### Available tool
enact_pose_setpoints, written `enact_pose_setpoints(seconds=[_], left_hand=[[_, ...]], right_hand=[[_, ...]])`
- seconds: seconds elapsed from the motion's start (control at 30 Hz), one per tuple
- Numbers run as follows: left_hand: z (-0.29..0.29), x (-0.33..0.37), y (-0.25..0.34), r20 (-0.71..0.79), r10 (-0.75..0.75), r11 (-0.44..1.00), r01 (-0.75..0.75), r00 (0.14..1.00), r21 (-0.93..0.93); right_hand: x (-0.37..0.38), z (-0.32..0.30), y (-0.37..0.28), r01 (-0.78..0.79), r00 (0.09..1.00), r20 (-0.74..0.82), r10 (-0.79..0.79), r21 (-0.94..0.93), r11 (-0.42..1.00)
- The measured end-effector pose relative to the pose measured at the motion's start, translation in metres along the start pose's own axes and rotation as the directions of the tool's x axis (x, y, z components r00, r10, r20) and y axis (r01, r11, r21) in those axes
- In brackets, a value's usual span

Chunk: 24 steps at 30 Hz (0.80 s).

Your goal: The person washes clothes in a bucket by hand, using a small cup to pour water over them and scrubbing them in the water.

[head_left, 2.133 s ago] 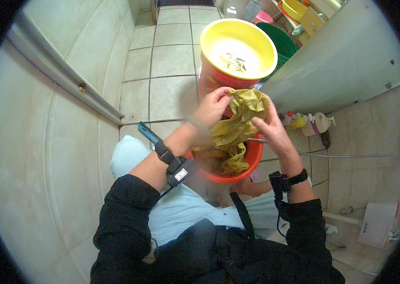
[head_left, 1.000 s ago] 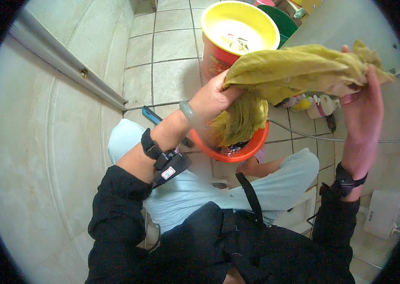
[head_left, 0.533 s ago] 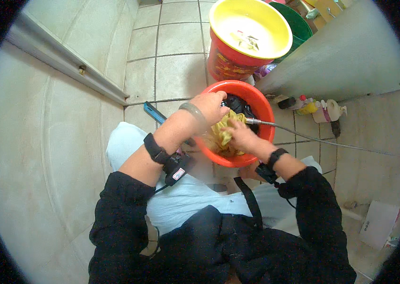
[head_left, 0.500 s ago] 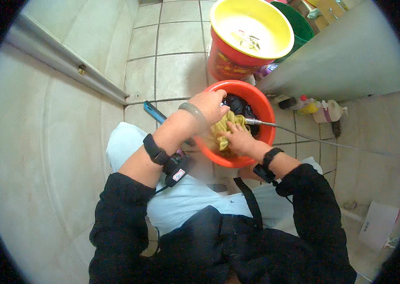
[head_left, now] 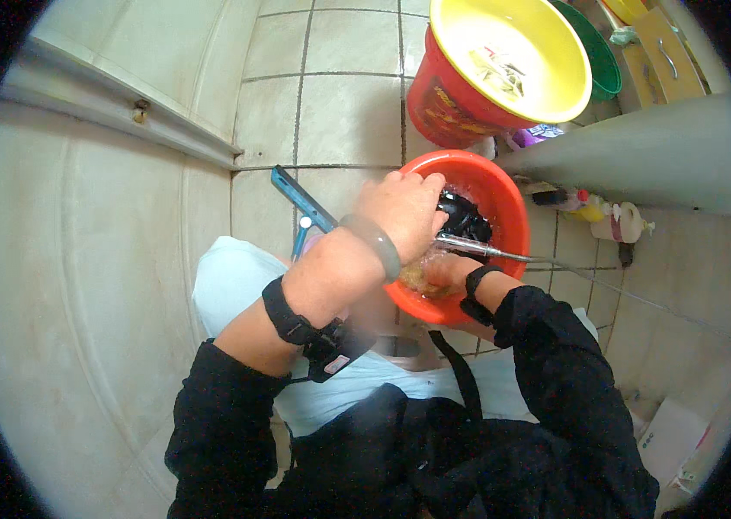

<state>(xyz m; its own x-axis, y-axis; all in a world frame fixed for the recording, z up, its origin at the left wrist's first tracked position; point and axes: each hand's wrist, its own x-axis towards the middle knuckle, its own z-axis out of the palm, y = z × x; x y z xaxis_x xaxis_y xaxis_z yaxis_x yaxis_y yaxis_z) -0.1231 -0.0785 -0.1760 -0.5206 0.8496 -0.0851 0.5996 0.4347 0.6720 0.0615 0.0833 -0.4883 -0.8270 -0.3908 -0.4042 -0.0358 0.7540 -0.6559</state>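
A round orange-red basin (head_left: 504, 195) stands on the floor before me, holding wet black material (head_left: 465, 216) and a piece of yellowish cloth (head_left: 420, 281). My left hand (head_left: 402, 208) reaches over the basin's left side, with thumb and fingers apart around no visible object. Low in the basin, my right hand (head_left: 447, 272) presses at the yellowish cloth; splashing water and the cloth hide its fingers. Between the two hands lies a chrome shower handle (head_left: 467, 246), its left end close under my left palm. Its metal hose (head_left: 608, 290) runs off to the right.
Behind the basin is a red bucket (head_left: 452, 99) topped by a yellow basin (head_left: 547, 99), with a green tub (head_left: 603, 65) beyond. Several bottles (head_left: 621, 223) line the right wall. A blue-handled tool (head_left: 303, 197) lies left of the basin.
My left hand has moved further over the basin. The right hand has sunk deeper into the cloth, less of which shows. More of the shower handle is visible, and water now splashes.
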Motion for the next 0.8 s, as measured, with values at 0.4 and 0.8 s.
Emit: enact_pose_setpoints(seconds=[0.4, 0.8], left_hand=[[0.018, 0.001, -0.009, 0.132, 0.010, 0.991, -0.027, 0.991, 0.131], [0.048, 0.005, -0.013, 0.478, 0.013, 1.000, -0.022, 0.878, 0.014]], right_hand=[[-0.024, -0.115, -0.113, -0.190, 0.938, -0.221, 0.265, 0.312, 0.931], [-0.148, -0.278, -0.274, 0.348, 0.705, -0.578, 0.412, 0.788, 0.508]])
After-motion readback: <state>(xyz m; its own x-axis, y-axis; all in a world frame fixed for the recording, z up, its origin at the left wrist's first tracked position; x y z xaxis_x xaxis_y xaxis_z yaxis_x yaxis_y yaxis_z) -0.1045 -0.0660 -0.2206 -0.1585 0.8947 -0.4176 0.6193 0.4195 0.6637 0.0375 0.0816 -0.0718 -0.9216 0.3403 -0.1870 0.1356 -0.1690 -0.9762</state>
